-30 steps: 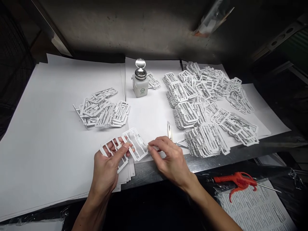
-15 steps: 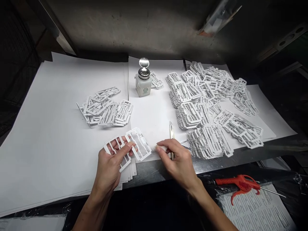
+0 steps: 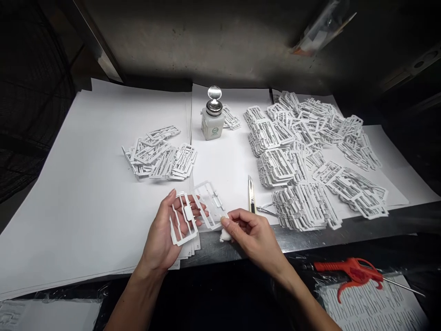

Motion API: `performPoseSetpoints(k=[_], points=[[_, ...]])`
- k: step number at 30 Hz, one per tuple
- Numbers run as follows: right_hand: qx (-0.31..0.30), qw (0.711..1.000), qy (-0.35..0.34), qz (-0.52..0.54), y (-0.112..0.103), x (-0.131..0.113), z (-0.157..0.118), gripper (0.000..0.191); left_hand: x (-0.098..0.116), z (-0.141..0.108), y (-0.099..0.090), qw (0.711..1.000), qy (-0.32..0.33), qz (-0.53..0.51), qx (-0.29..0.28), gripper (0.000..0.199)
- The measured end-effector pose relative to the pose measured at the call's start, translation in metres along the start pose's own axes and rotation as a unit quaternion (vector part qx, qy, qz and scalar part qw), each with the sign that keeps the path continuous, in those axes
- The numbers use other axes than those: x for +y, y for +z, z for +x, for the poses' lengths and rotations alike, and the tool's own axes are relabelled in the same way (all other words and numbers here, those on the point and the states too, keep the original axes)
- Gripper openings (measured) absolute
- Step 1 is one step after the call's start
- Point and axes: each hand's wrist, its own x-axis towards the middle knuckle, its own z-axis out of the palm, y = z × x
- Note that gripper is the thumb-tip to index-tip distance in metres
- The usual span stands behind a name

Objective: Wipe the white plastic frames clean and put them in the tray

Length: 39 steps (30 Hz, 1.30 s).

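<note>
My left hand (image 3: pixel 161 238), palm up, cradles a white plastic frame (image 3: pixel 188 212) with thin bars across it; the thumb is along its left edge. A second white plastic frame (image 3: pixel 207 202) slants just right of it, partly blurred. Its lower right corner is pinched by my right hand (image 3: pixel 253 234), between thumb and forefinger. A small white wad (image 3: pixel 225 235), perhaps cotton, shows beneath that hand's fingertips. Behind the right hand lies a utility knife (image 3: pixel 251 193), beside the metal tips of tweezers (image 3: pixel 267 210) that are partly hidden.
A pile of similar frames (image 3: pixel 161 154) lies at left on white paper (image 3: pixel 86 202). Several stacks of them (image 3: pixel 299 156) cover the right side. A pump bottle (image 3: pixel 212 120) with a raised metal lid stands at the back. A red air blow gun (image 3: pixel 354 271) rests at front right.
My right hand has moved in and gripped the second frame, which is now apart from my left thumb. My left hand has turned its frame and opened its thumb. The camera view has shifted slightly.
</note>
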Motion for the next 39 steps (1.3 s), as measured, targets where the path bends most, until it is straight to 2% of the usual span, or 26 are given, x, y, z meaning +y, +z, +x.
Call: performPoseSetpoints(k=[3, 5, 9, 11, 13, 15, 18, 22, 26, 31, 36, 39], points=[[0.043, 0.989, -0.086, -0.116, 0.000, -0.006, -0.003, 0.018, -0.001, 0.001, 0.000, 1.000, -0.008, -0.003, -0.002, 0.042], [0.055, 0.965, -0.155, -0.203, 0.004, -0.009, -0.006, 0.014, -0.005, 0.000, 0.000, 1.000, 0.009, 0.013, -0.011, 0.042], [-0.014, 0.910, -0.231, -0.345, 0.015, -0.017, -0.011, 0.020, -0.013, 0.000, 0.002, 0.996, 0.054, 0.068, -0.026, 0.037], [-0.048, 0.916, -0.241, -0.318, 0.015, -0.021, -0.013, 0.016, -0.013, 0.001, 0.001, 0.998, 0.027, 0.041, -0.039, 0.038], [-0.045, 0.940, -0.240, -0.240, 0.009, -0.025, -0.013, 0.011, -0.011, 0.002, -0.001, 0.997, -0.027, -0.024, -0.067, 0.041], [-0.001, 0.956, -0.225, -0.188, 0.001, -0.026, -0.010, 0.012, -0.009, 0.003, -0.004, 0.990, -0.064, -0.080, -0.099, 0.044], [0.080, 0.965, -0.190, -0.159, -0.011, -0.026, 0.002, 0.010, -0.008, 0.003, -0.006, 0.984, -0.072, -0.101, -0.131, 0.048], [0.115, 0.971, -0.185, -0.099, -0.013, -0.030, 0.021, 0.006, -0.011, 0.001, -0.005, 0.983, -0.075, -0.087, -0.146, 0.054], [0.105, 0.961, -0.227, -0.113, -0.001, -0.040, 0.037, 0.011, -0.014, 0.001, -0.004, 0.983, -0.084, -0.080, -0.144, 0.051], [0.065, 0.940, -0.284, -0.176, 0.012, -0.050, 0.054, 0.010, -0.015, 0.000, -0.003, 0.985, -0.058, -0.083, -0.137, 0.043], [0.109, 0.944, -0.251, -0.184, 0.004, -0.045, 0.061, 0.007, -0.011, -0.001, -0.006, 0.985, -0.087, -0.072, -0.127, 0.047], [0.112, 0.949, -0.231, -0.183, 0.001, -0.041, 0.060, 0.006, -0.010, 0.001, -0.007, 0.985, -0.094, -0.074, -0.122, 0.046]])
